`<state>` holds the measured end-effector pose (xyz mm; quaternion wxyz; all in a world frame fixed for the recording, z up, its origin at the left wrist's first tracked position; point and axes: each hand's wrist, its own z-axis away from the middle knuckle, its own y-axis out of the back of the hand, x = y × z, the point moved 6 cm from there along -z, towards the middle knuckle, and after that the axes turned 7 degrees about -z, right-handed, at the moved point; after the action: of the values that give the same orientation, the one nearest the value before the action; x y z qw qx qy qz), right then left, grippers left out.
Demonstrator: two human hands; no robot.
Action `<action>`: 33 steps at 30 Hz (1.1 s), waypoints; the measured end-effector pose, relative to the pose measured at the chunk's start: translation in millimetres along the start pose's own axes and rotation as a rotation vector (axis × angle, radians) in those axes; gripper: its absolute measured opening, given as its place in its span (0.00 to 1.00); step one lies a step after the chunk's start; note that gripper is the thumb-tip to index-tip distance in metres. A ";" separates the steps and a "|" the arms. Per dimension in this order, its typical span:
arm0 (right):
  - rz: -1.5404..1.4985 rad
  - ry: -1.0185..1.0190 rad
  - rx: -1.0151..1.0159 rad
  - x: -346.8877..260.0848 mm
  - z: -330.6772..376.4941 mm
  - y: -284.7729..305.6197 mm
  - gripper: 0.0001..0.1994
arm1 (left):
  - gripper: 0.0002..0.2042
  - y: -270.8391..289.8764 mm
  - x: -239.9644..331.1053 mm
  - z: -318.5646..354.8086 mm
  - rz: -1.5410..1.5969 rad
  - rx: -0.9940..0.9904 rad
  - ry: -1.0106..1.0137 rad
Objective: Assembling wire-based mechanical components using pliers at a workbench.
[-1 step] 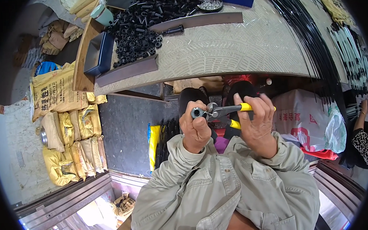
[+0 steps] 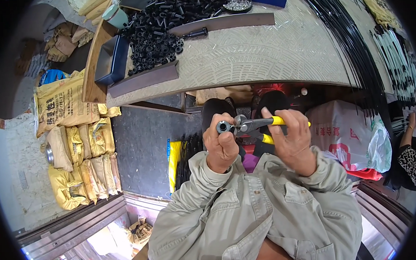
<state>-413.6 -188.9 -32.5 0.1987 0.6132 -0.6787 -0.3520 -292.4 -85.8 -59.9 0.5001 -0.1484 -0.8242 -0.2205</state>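
Observation:
My left hand [image 2: 221,143] is closed around a small dark cylindrical part [image 2: 223,127], whose round, ringed end faces up. Yellow-handled pliers [image 2: 250,125] lie across to its right, their metal jaws up against the side of the part. What exactly sits between the jaws is too small to make out. My right hand [image 2: 293,138] grips the yellow handles, with the lower handle partly hidden. Both hands are held over my lap, just short of the bench edge.
On the bench [image 2: 242,59] lies a heap of black plastic parts [image 2: 166,25] behind flat brown strips [image 2: 145,79]. A blue bin [image 2: 110,61] stands at its left end. Long black rods [image 2: 338,26] hang over the right side. Yellow sacks [image 2: 68,108] are stacked at left; a person's arm [image 2: 409,133] shows far right.
The fingers of my right hand have shifted slightly on the handles, and its thumb has moved a little left. My left hand stays almost in place.

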 end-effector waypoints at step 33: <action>-1.538 -0.646 -1.630 50.9 23.8 7.3 0.22 | 0.30 -18.2 10.5 -3.8 0.356 -0.812 -0.166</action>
<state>-444.0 -232.8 -51.5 0.0860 0.4355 0.2800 -0.8512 -302.8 -103.1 -52.9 0.3635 -0.4891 -0.6700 -0.4239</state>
